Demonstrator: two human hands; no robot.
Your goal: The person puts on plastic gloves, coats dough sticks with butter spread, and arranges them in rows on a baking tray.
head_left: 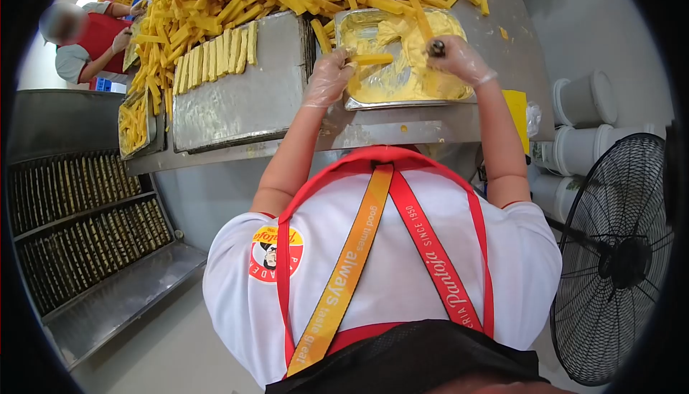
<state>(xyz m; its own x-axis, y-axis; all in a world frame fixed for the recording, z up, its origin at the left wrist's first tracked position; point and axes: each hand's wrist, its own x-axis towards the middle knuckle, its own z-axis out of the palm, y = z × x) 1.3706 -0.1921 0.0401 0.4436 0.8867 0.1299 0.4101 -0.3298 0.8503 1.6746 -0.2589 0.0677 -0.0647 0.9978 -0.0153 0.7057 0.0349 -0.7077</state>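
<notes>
Grey metal table (503, 67). Over the rectangular silver tray (402, 103), my left hand (329, 80) pinches a yellow stick (372, 59), ideally lightly; my right hand (461, 60) grips a dark-ended tool (436, 48).

Reaching forward with left forearm (289, 153) and right forearm (501, 132), both bare, both slanting inward. Pinching with clear-gloved left hand (329, 80), turned toward right. Gripping with clear-gloved right hand (461, 62), curled into fist, angled inward at wrist (484, 78). Apart at hands, right slightly farther forward than left.
</notes>
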